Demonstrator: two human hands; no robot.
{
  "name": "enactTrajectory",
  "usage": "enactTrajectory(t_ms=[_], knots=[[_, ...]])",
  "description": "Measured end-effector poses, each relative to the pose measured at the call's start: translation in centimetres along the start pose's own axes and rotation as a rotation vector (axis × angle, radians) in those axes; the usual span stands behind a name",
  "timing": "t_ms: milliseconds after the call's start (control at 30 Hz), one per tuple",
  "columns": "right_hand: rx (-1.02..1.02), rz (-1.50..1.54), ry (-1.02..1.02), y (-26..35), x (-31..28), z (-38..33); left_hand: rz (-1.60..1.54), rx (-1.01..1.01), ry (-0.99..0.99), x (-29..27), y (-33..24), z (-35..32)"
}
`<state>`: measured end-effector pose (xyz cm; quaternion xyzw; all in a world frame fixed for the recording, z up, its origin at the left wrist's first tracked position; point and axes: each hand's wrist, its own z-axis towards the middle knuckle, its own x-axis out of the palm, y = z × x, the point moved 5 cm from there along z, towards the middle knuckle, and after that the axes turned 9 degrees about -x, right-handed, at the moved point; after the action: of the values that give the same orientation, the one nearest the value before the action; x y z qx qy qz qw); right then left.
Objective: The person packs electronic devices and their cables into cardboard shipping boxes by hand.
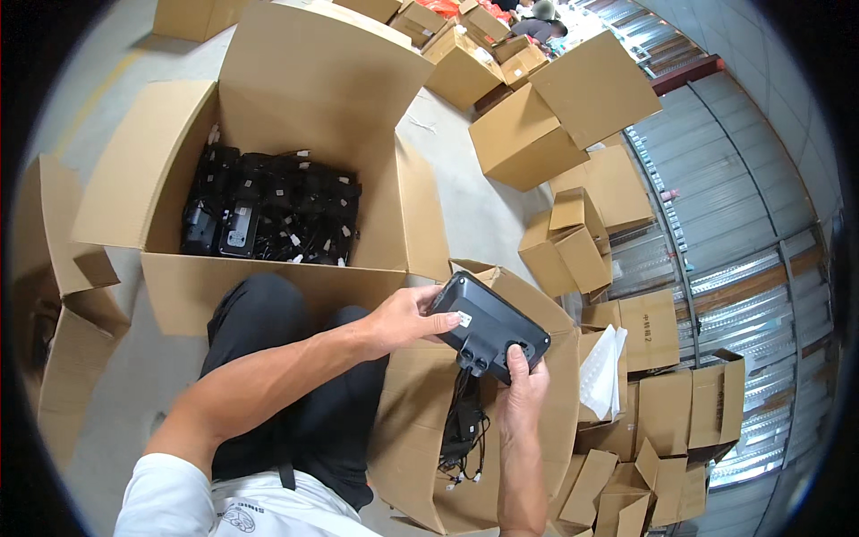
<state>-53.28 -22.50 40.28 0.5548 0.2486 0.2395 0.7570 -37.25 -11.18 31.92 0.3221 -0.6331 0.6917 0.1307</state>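
A black rectangular electronic unit (488, 313) with a small white label and cables hanging from it is held up tilted between both hands. My left hand (407, 319) grips its left end, thumb over the face turned to me. On its lower right corner, my right hand (522, 385) closes with the thumb near a round socket. Right below stands an open cardboard box (407, 447); inside it lie more black parts (461, 430) and cables with white plugs. The far sides of the fingers are hidden behind the unit.
In front of my knees, a large open carton (268, 279) holds rows of similar black units (300, 206). Another open carton (67, 358) stands at the left edge. Cardboard boxes (662, 407) pile up along the right wall, near white packing sheets (604, 371). Another person (540, 27) is far off.
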Motion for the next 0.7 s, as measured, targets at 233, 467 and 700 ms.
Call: enactTrajectory(t_ms=[233,467,700], knots=[[0.270,0.173,0.090,-0.1,-1.1,1.4,-0.034,-0.014,-0.057,-0.7,0.7,0.4],[-0.030,-0.301,-0.001,-2.0,-1.7,2.1,0.266,0.254,-0.089,0.4,0.9,0.1],[-0.050,-0.554,0.358,5.7,0.6,3.6,0.215,0.405,-0.072,0.6,-4.7,-3.0]])
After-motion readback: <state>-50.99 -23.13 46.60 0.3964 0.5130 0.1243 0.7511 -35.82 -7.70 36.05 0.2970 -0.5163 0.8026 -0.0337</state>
